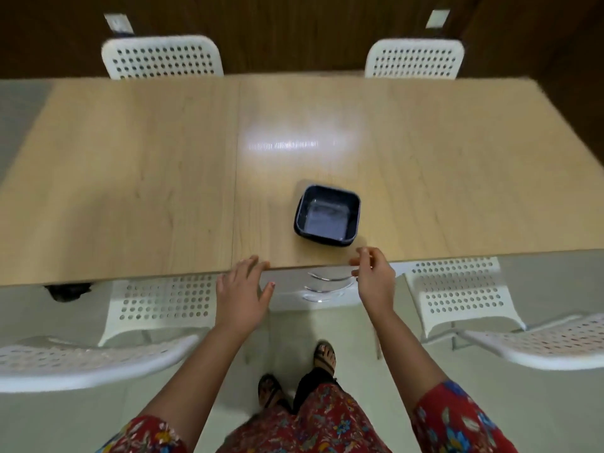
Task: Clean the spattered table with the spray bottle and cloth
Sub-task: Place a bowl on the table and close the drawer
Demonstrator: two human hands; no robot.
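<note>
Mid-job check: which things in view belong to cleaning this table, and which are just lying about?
Job: table, left hand at its near edge, right hand. No spray bottle or cloth in view.
Lying about: dark square tub, white chairs, drawer unit under the table.

Tub [327, 217] on table [130, 158], near edge

The counter [130, 178] is a long rectangular top of pale wood grain, lying level. A thin seam runs from its far edge to its near edge, left of the middle, parting it into two panels. White glare shines on the right panel. Spatter cannot be made out.
</note>
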